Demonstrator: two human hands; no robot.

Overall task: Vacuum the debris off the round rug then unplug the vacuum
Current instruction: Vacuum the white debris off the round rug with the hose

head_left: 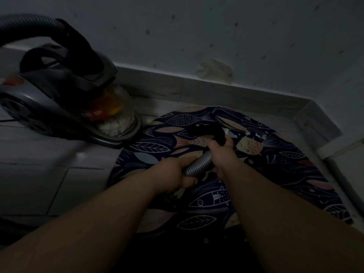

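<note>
Vacuuming judged under way: left hand (173, 174) fingers wrap hose (199, 164), right hand (222, 152) fingers wrap nozzle (206, 131) toward far edge of rug (275, 174). Unplugging pending; vacuum (59, 95) beside left edge.

Head view, very dim. I log the left forearm (88, 223) and right forearm (275, 203), both bare from the lower frame edge to the wrists. Left hand (173, 175) and right hand (223, 152) are bare too, fingers and knuckles uncovered. Black patch (177, 257) between the forearms may be dark clothing; too murky for me to say.
</note>
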